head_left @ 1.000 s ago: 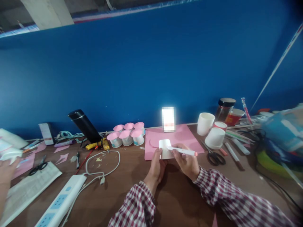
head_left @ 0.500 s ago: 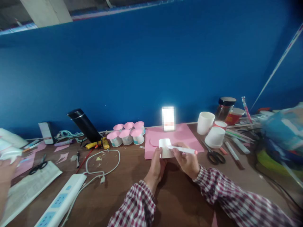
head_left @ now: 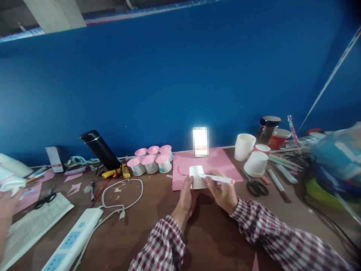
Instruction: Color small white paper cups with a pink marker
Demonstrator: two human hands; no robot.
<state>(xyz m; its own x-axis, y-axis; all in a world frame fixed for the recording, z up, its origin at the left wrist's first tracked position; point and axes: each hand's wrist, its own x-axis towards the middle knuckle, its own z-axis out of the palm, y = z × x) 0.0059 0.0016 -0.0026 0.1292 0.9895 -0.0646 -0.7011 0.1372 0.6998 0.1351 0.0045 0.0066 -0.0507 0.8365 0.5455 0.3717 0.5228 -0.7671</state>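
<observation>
I have the left hand (head_left: 186, 197) clamped on a small white piece (head_left: 196, 174), thumb along its near side; whether it is a cup or curved card I cannot tell. The right hand (head_left: 224, 194) is closed on a white marker (head_left: 221, 179), its coral end out at three o'clock and its tip, toward nine, at the white piece; from here I cannot confirm contact. Both hands are above the brown table (head_left: 158, 233), in front of a pink sheet (head_left: 214, 160). Taking the grip as my centre, I see a bright, pixelated rectangle (head_left: 200, 142) upright at twelve. At two o'clock is an upright white cup (head_left: 244, 147), with an upturned white cup (head_left: 256, 165) just beside it and black-handled scissors (head_left: 257, 188) near three. Six pink-topped cups (head_left: 150, 167) stand grouped around ten, and a black flask (head_left: 103, 150) leans farther out beyond them. A white power strip (head_left: 72, 237) lies between eight and nine, and well out at nine I get a co-worker's hand (head_left: 8, 199).
</observation>
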